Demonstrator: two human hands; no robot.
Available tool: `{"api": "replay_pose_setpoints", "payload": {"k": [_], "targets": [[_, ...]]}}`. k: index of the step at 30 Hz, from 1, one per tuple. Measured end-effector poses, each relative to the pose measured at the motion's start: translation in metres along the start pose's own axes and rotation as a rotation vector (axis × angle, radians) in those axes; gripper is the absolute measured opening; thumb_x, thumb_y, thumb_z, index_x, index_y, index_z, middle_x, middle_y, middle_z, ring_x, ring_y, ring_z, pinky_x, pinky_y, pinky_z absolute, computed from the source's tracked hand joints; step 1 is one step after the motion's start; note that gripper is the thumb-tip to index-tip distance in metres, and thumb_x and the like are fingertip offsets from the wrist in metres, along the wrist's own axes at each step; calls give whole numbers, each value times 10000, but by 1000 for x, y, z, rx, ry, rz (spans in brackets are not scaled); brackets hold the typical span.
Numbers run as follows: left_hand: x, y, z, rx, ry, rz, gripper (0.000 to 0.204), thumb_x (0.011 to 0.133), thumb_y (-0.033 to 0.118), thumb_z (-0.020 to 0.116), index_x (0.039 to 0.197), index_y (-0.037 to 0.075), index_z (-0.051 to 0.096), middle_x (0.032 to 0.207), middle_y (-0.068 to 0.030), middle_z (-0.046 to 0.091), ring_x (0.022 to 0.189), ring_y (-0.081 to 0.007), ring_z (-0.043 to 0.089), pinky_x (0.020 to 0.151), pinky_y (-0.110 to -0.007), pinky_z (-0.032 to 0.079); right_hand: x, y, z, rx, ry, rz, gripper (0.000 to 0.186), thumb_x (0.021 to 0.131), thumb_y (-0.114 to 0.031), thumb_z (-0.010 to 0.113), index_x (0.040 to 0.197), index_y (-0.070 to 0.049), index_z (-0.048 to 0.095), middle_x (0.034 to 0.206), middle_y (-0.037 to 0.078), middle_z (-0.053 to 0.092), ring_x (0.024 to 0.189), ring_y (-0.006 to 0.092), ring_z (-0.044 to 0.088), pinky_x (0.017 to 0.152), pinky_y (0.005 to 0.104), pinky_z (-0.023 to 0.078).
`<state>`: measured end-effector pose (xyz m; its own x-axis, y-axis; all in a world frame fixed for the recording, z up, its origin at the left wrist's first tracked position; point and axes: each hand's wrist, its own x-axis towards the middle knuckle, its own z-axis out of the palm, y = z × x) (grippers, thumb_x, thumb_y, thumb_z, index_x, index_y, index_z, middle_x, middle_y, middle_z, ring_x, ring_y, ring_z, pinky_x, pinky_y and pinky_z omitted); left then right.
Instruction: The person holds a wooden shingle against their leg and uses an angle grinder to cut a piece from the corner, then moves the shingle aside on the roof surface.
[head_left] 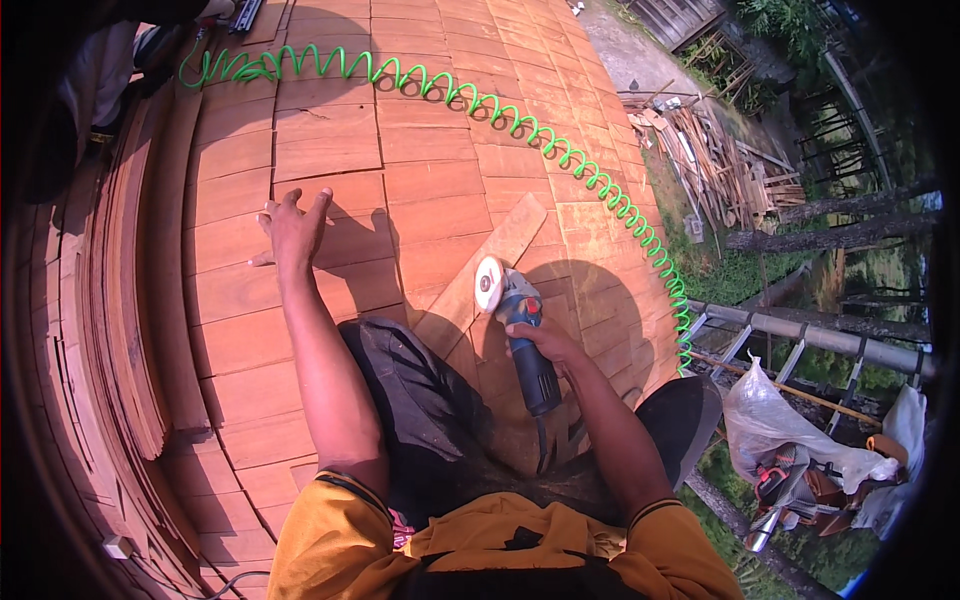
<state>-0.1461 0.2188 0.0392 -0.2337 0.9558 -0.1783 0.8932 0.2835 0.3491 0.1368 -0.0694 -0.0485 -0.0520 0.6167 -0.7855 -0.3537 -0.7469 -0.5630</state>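
My right hand [548, 338] is wrapped around the body of a blue and black angle grinder [537, 378]. Its pale round disc [488, 284] faces up and left, near a loose wooden board [508, 238] lying slantwise in front of my knees. I cannot tell whether disc and board touch. From the grinder's rear a dark cord [543, 445] runs down between my legs. Out to the left, my left hand [296, 228] has its fingers spread and holds nothing. It is over the reddish wooden shingles [330, 140], its shadow falling beside it.
A green coiled hose [440, 88] arcs across the shingles to a ladder [790, 328] at right. Long boards [125, 270] are stacked at left, near a corded white plug [117, 547]. A plastic bag [760, 405] with tools hangs right. Scrap wood [715, 165] lies below. Someone's clothing [100, 75] shows upper left.
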Motion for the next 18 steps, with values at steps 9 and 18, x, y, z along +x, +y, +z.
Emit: {"api": "replay_pose_setpoints", "payload": {"k": [9,18], "targets": [[-1,-2,-1,9,26,9,785,785,657,626,1381,153,543,1530,-171,346,1469,-396,184,974,-847,1,9,-5,-2,41,-19,-15,333,841,-289,730,1008,-29,608,811,99,675,697,173,681,595,285,548],[-1,1,0,32,9,-2,794,784,653,625,1387,144,537,1554,-188,301,1474,-412,158,983,-843,-1,17,-13,-4,34,-11,-35,335,835,-290,739,993,-23,612,806,103,683,681,175,679,598,291,555]]}}
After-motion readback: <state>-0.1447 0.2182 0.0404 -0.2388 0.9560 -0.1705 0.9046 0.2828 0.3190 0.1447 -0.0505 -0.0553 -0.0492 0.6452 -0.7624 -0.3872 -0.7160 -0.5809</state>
